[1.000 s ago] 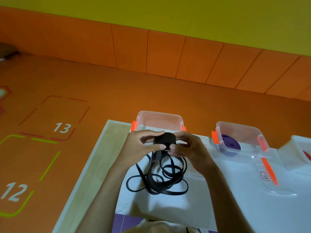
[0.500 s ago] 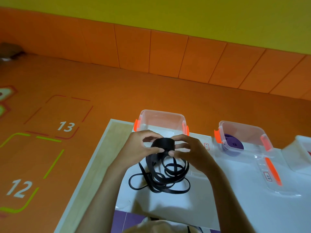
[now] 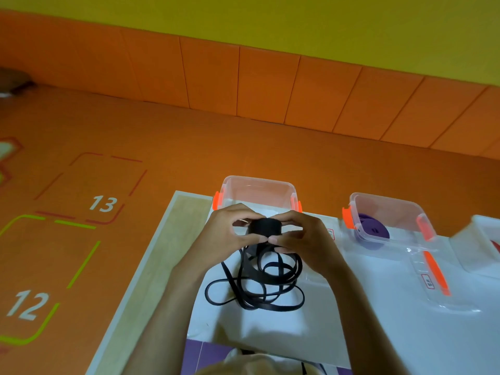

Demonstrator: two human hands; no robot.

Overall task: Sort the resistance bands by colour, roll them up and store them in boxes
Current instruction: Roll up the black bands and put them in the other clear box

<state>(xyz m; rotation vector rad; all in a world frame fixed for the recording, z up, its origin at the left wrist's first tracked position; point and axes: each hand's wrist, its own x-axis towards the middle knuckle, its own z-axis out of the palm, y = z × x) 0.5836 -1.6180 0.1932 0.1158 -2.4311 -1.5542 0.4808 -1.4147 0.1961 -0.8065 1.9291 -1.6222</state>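
Orange floor (image 3: pixel 189 158) and orange wall panels (image 3: pixel 270 85) lie beyond the table (image 3: pixel 173 239), and both my hands are raised together over its white sheet (image 3: pixel 270 331). My left hand (image 3: pixel 227 234) and right hand (image 3: pixel 303 239) pinch the roll (image 3: pixel 266 227) of black band between curled fingers and thumbs, one hand at each end, thumbs nearly meeting beneath it. Compared with a second ago the hands have hardly travelled. The fingers have re-gripped and the roll has turned a little, so I now see its broad side. The loose loops (image 3: pixel 259 282) hang from the roll and lie heaped on the sheet directly below the hands. That heap looks about as big as before, so I judge the winding only partway done, with many turns left. Just beyond the fingertips stands an open box (image 3: pixel 257 189) that looks empty where I can see into it, and I take it as this roll's home. Off to the right of the right hand, apart from it, a second box (image 3: pixel 378 201) holds a rolled purple band (image 3: pixel 374 231). My worry is that the tangled loops may snag as I wind.
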